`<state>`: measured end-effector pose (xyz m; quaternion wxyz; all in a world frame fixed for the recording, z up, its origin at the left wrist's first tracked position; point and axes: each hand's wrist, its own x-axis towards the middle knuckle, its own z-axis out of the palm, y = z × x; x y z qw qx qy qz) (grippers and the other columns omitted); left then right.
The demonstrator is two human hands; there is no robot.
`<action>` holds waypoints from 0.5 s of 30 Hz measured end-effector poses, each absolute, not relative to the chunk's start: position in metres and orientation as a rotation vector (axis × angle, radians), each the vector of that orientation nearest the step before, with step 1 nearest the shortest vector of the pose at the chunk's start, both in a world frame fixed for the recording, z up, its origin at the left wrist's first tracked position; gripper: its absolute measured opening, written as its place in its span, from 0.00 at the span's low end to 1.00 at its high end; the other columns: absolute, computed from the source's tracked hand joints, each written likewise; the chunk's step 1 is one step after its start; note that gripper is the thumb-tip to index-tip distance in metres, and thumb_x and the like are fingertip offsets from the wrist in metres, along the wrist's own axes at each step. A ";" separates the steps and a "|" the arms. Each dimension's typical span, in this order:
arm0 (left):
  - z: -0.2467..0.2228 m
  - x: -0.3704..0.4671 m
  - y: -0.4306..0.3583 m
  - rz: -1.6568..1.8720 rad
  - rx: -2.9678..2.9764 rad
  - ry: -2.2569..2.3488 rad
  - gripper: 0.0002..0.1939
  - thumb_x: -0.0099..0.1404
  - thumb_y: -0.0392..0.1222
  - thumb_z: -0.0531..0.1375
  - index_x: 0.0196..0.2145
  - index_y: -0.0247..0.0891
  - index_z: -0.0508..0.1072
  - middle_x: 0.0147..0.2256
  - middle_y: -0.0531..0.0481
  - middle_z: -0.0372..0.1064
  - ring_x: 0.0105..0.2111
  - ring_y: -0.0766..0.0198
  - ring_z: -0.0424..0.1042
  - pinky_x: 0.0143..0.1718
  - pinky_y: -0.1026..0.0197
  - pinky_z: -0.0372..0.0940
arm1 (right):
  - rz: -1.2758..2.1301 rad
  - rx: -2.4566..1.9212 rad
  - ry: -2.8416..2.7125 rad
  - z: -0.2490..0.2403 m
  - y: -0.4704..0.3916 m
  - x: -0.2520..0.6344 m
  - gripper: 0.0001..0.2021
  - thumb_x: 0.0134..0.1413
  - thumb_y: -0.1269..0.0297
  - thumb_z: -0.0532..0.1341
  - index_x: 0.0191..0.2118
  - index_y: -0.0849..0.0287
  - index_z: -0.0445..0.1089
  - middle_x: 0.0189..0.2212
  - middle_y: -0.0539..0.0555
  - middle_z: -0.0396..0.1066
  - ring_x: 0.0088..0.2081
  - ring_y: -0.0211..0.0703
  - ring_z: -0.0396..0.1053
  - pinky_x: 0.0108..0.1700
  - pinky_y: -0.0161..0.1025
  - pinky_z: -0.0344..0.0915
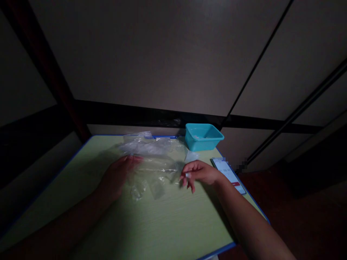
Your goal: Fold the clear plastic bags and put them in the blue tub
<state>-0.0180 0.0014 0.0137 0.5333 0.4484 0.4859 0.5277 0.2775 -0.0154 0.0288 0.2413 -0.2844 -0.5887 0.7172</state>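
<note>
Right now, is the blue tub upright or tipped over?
Upright: the blue tub stands on the table, its open top facing up.

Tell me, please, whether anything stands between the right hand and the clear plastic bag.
Nothing visible: the right hand is at the edge of the clear plastic bag, and the turquoise bin stands farther back.

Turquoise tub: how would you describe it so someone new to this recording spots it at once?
Start with the pale green, blue-edged table and follow it to its far right corner. There, beyond the right hand and the phone, stands a flared, open-topped tub. Its solid turquoise sets it apart from the clear plastic nearby.
</note>
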 end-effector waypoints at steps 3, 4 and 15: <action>0.022 -0.015 -0.003 1.145 1.046 1.059 0.24 0.49 0.59 0.64 0.34 0.34 0.77 0.42 0.41 0.76 0.47 0.47 0.71 0.49 0.51 0.63 | 2.153 -0.661 -1.662 0.029 -0.014 0.281 0.23 0.44 0.50 0.68 0.41 0.62 0.69 0.34 0.56 0.75 0.28 0.45 0.75 0.19 0.34 0.68; 0.025 -0.015 -0.005 1.092 1.023 1.029 0.24 0.49 0.58 0.64 0.34 0.34 0.78 0.42 0.39 0.76 0.46 0.45 0.72 0.48 0.49 0.64 | 2.107 -0.675 -1.639 0.028 -0.012 0.282 0.23 0.44 0.49 0.68 0.41 0.61 0.68 0.34 0.56 0.75 0.27 0.44 0.75 0.17 0.33 0.66; 0.031 -0.018 -0.029 0.312 0.915 0.423 0.27 0.51 0.60 0.63 0.39 0.35 0.80 0.45 0.40 0.75 0.51 0.37 0.67 0.52 0.39 0.59 | 1.644 -0.749 -1.516 0.029 -0.022 0.262 0.28 0.48 0.41 0.62 0.46 0.59 0.70 0.42 0.58 0.72 0.40 0.42 0.70 0.41 0.39 0.67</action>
